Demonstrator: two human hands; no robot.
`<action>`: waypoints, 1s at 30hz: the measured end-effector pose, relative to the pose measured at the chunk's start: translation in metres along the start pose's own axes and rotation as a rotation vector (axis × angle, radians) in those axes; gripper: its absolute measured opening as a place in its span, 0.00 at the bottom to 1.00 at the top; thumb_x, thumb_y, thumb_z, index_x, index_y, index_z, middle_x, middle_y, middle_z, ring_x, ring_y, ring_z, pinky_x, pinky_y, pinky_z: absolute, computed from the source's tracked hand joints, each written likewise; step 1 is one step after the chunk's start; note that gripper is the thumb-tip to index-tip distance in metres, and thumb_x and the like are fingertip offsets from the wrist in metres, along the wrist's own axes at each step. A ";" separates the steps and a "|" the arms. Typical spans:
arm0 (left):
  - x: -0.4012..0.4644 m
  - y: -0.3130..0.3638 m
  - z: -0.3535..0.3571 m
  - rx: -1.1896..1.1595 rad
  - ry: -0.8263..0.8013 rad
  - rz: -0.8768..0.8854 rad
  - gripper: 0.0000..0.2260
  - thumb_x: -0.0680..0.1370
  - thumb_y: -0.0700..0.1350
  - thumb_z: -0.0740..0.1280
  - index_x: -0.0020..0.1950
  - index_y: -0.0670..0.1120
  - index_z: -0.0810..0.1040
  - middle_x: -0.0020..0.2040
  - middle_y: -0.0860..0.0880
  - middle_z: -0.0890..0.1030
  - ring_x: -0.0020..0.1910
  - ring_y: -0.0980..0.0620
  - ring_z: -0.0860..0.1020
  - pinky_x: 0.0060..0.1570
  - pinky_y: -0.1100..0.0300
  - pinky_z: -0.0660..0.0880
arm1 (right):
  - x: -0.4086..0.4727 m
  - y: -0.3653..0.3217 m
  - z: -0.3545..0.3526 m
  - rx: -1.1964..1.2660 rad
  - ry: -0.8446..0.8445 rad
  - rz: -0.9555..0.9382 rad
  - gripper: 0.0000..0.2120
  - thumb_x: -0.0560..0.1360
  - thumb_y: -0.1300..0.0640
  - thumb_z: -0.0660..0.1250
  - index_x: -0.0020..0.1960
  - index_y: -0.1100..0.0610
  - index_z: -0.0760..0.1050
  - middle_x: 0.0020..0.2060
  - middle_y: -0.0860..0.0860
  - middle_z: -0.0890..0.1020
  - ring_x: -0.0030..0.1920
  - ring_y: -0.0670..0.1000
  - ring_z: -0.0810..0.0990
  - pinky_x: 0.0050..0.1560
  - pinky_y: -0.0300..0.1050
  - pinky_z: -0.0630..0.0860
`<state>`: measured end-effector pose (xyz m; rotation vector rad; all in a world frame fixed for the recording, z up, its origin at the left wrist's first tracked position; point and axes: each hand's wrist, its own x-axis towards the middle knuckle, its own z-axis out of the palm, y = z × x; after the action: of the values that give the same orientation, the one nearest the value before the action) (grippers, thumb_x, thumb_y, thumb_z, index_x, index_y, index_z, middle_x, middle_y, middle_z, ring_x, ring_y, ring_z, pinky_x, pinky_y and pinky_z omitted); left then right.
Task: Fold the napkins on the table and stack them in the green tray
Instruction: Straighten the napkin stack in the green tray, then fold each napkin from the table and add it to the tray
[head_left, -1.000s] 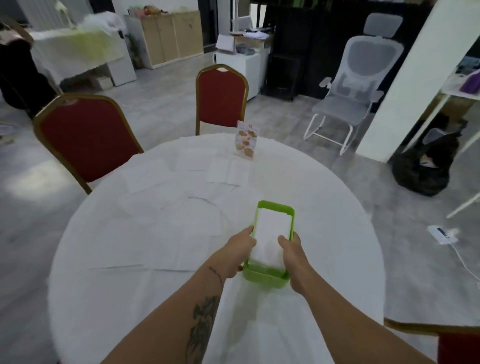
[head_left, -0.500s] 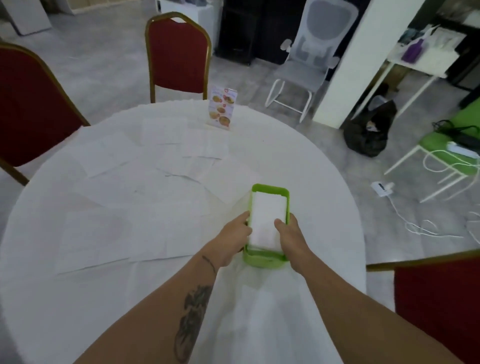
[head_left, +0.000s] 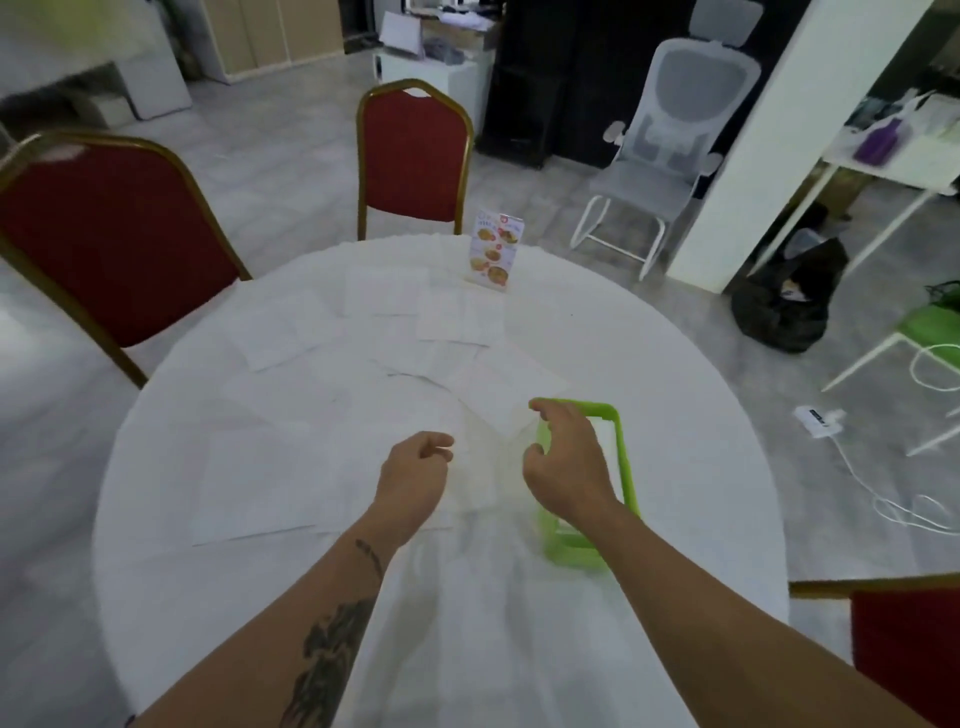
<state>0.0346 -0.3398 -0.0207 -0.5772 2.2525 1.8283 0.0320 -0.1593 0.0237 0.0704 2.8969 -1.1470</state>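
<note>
My left hand (head_left: 415, 470) hangs loosely curled, holding nothing; my right hand (head_left: 569, 460), fingers spread, hovers over the green tray (head_left: 626, 467); the nearest unfolded napkin (head_left: 506, 387) lies just beyond my right fingertips, nearer that hand.

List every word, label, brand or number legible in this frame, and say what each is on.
None can be read.
Menu card standing at the far edge of the table: food pictures, a small red badge and print at the top, all too small and blurred to read.
White device on the floor at right: a dark label, unreadable.
Green tray and napkins: no print visible.
</note>
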 end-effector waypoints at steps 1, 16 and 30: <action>0.001 -0.005 -0.010 0.014 0.039 0.001 0.14 0.75 0.37 0.59 0.51 0.52 0.80 0.51 0.50 0.83 0.49 0.52 0.80 0.46 0.59 0.77 | 0.000 -0.008 0.010 0.033 -0.061 -0.005 0.26 0.72 0.62 0.62 0.70 0.52 0.70 0.62 0.50 0.74 0.63 0.51 0.73 0.65 0.51 0.72; -0.001 -0.098 -0.086 0.888 0.057 0.154 0.29 0.74 0.47 0.64 0.75 0.55 0.61 0.77 0.51 0.60 0.75 0.48 0.56 0.72 0.47 0.55 | 0.003 -0.031 0.139 0.082 -0.284 0.554 0.25 0.67 0.55 0.64 0.63 0.61 0.67 0.57 0.56 0.77 0.57 0.59 0.78 0.53 0.50 0.78; 0.005 -0.097 -0.089 0.818 0.067 0.218 0.25 0.74 0.45 0.65 0.71 0.54 0.65 0.71 0.54 0.66 0.71 0.51 0.61 0.70 0.51 0.59 | 0.022 -0.038 0.142 0.401 -0.165 0.555 0.05 0.70 0.62 0.62 0.38 0.55 0.73 0.36 0.51 0.77 0.36 0.51 0.73 0.34 0.43 0.69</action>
<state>0.0786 -0.4428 -0.0891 -0.2425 2.8827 0.7922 0.0086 -0.2831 -0.0550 0.6960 2.2375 -1.4852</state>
